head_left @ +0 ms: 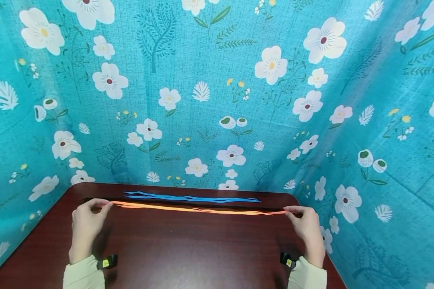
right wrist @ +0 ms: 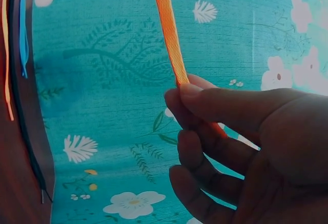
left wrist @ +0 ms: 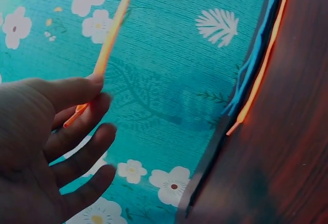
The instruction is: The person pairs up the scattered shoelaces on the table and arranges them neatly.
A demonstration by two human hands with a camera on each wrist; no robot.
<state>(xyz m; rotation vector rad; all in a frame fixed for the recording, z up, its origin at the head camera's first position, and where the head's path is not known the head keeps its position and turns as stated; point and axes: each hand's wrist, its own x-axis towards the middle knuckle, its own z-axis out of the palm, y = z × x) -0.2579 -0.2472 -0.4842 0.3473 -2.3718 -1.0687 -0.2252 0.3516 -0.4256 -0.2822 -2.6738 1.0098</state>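
Observation:
An orange shoelace (head_left: 159,206) stretches across between my hands, raised off the table. My left hand (head_left: 88,224) pinches one end between thumb and index finger; in the left wrist view its tip (left wrist: 73,117) pokes out below the thumb. At the other end, my right hand (head_left: 306,229) pinches the lace (right wrist: 170,34) with thumb and fingertips. A second orange shoelace (left wrist: 260,70) lies on the table beneath. Beside it run a black shoelace (right wrist: 24,142) and blue shoelaces (head_left: 191,198), the blue ones farthest back.
The dark reddish-brown table (head_left: 195,249) has rounded far corners. A teal flowered cloth (head_left: 202,100) hangs behind it and along both sides, close to its edges. Small black devices (head_left: 108,262) are strapped at the wrists over pale sleeves (head_left: 84,275).

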